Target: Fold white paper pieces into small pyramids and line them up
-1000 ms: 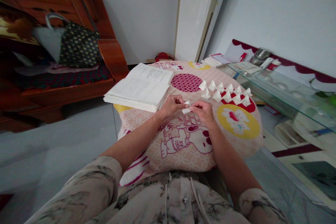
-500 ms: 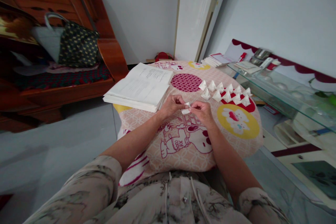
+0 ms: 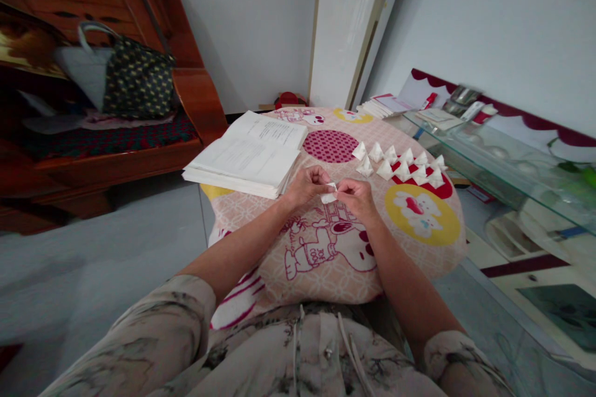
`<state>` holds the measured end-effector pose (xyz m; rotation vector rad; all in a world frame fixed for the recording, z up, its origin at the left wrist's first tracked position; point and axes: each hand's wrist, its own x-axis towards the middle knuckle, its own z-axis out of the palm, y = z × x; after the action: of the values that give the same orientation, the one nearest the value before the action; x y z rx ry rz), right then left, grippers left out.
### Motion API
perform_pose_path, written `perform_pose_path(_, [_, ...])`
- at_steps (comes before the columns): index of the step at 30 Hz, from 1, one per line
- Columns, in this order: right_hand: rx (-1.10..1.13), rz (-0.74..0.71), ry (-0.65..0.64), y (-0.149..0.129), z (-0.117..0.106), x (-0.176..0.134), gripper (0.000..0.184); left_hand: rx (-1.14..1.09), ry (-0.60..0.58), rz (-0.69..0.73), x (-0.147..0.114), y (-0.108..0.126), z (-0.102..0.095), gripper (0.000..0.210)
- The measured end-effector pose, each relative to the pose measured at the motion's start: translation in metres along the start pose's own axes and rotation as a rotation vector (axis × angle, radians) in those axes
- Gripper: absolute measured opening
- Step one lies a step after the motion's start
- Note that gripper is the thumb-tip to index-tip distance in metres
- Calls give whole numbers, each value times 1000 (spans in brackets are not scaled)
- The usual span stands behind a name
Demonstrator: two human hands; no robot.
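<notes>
Between my two hands, over the middle of the table, is a small folded piece of white paper [image 3: 328, 197]. My left hand [image 3: 307, 186] pinches its left side with thumb and fingers. On the right side, my right hand [image 3: 357, 196] grips it the same way, the fingertips of both hands close together. The finer folds are partly covered by the fingers. Beyond my right hand stand several folded white paper pyramids [image 3: 404, 172] in two rows. Left of my left hand lies a thick stack of printed paper sheets [image 3: 251, 152], with its upper sheets creased.
A pink patterned cloth [image 3: 270, 273] covers the table. To the right is a glass-topped cabinet [image 3: 516, 167] holding metal cups and papers. A wooden bench [image 3: 200, 99] with a dotted bag [image 3: 139, 80] stands at the left; a white air conditioner [image 3: 342, 43] stands behind.
Both hands stay in nearly the same place, pinching the folded paper. Its visible upper tip between the fingers has shifted very slightly. The pyramids and the sheet stack are unmoved.
</notes>
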<state>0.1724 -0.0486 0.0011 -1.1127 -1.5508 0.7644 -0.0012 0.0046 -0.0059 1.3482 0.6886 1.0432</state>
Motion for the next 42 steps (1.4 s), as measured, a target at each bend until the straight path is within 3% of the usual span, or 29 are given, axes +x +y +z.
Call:
perform_pose_path(4, [14, 4, 12, 3, 2, 0, 20, -47, -84, -68, 0, 2, -2, 43])
perform_pose_path(10, [278, 191, 169, 3, -1, 0, 21, -161, -52, -51, 2, 1, -5, 47])
perform_pose_path(15, [297, 297, 5, 3, -1, -2, 36, -213, -26, -74, 3, 1, -6, 45])
perform_pose_path(20, [281, 338, -117, -2, 3, -5, 33, -167, -41, -80, 1, 2, -4, 42])
perform_pose_path(35, [223, 274, -104, 6, 1, -6, 28, -18, -117, -7, 0, 4, -6, 45])
perform_pose_path(42, [142, 150, 4, 8, 1, -1, 21, 225, -133, 37, -3, 6, -4, 36])
